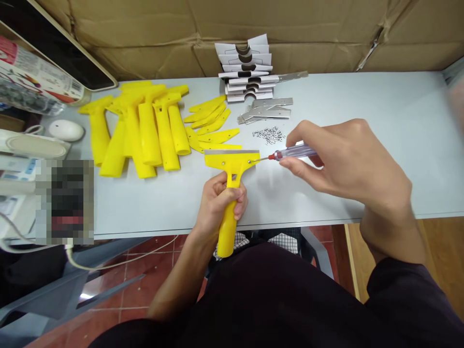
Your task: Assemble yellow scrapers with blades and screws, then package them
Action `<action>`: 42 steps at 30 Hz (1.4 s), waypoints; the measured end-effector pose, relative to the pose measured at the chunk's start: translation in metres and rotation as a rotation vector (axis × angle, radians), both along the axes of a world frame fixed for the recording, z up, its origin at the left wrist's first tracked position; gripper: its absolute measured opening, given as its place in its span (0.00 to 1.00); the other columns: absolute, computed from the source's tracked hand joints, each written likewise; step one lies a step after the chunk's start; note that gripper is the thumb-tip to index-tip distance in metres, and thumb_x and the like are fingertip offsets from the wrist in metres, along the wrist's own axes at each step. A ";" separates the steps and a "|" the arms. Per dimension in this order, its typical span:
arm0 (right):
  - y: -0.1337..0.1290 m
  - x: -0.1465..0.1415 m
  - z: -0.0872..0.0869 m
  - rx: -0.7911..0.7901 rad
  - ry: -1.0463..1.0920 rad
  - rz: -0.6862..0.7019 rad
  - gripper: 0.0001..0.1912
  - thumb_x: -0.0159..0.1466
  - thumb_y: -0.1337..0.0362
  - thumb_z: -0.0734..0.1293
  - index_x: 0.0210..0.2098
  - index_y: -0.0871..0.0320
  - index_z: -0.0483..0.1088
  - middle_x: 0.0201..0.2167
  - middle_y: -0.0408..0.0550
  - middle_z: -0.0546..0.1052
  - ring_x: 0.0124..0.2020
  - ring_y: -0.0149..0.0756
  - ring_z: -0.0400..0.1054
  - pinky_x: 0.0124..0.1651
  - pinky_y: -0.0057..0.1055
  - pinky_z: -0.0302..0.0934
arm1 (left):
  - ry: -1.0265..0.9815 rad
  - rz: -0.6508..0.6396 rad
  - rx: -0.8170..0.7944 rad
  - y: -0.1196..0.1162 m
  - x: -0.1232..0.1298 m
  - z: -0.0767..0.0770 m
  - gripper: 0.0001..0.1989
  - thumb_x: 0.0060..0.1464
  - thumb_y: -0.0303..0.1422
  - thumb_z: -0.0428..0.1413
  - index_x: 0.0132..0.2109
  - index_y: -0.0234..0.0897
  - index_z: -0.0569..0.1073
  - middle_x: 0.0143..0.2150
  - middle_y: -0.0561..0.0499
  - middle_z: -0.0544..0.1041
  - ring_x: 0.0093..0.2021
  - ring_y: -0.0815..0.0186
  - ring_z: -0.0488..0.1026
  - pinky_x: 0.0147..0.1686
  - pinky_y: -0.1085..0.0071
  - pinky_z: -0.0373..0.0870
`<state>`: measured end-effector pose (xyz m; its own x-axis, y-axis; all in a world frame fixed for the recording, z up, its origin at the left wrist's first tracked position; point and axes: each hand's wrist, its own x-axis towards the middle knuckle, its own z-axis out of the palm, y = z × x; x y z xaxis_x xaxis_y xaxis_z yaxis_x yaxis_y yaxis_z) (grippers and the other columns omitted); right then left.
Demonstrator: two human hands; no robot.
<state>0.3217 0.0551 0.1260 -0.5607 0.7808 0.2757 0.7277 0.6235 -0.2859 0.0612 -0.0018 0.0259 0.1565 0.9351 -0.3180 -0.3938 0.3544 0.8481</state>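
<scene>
My left hand (222, 200) is wrapped round the handle of a yellow scraper (232, 164), held blade-end away from me over the table's front edge. A thin metal blade (232, 152) shows along its far edge, and a screw sits on each side of the head. Between thumb and fingers, my right hand (348, 162) grips a screwdriver (295, 151) with a clear handle and red collar. Its tip meets the screw at the right of the scraper head. Just beyond lie a pile of small screws (270, 135) and several loose metal blades (270, 110).
Several yellow scraper handles (148, 130) are heaped at the left, beside flat yellow plates (212, 116). Folded white card sleeves (248, 70) stand at the back against brown cardboard (152, 38). A white mouse (66, 130) and a pixelated object (68, 200) are at the far left.
</scene>
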 end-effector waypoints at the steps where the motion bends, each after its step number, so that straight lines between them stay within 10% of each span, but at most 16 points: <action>1: 0.000 0.000 0.001 -0.023 -0.002 0.019 0.14 0.77 0.54 0.66 0.55 0.54 0.75 0.30 0.45 0.82 0.27 0.42 0.72 0.32 0.38 0.56 | 0.002 -0.004 0.002 0.000 0.000 0.000 0.11 0.53 0.30 0.67 0.28 0.37 0.73 0.18 0.56 0.68 0.14 0.73 0.60 0.13 0.75 0.57; 19: 0.000 -0.001 -0.001 0.080 -0.068 -0.042 0.18 0.80 0.52 0.64 0.40 0.56 0.76 0.25 0.44 0.75 0.23 0.40 0.64 0.30 0.38 0.49 | 0.000 -0.024 0.009 -0.001 -0.001 -0.001 0.11 0.54 0.29 0.67 0.28 0.37 0.73 0.18 0.57 0.68 0.14 0.73 0.60 0.13 0.75 0.55; 24: 0.000 0.004 0.002 -0.084 -0.006 0.033 0.11 0.78 0.57 0.65 0.54 0.53 0.75 0.36 0.46 0.83 0.29 0.40 0.72 0.34 0.39 0.58 | 0.008 -0.021 0.010 -0.001 0.000 0.000 0.11 0.54 0.29 0.67 0.29 0.37 0.73 0.19 0.56 0.69 0.14 0.73 0.61 0.13 0.75 0.56; 42: -0.001 0.001 -0.004 -0.008 0.047 0.006 0.11 0.77 0.56 0.65 0.50 0.52 0.78 0.31 0.44 0.82 0.28 0.43 0.75 0.34 0.37 0.57 | 0.011 -0.011 -0.005 -0.001 0.000 0.000 0.11 0.53 0.29 0.68 0.29 0.37 0.73 0.21 0.55 0.71 0.14 0.73 0.62 0.13 0.74 0.57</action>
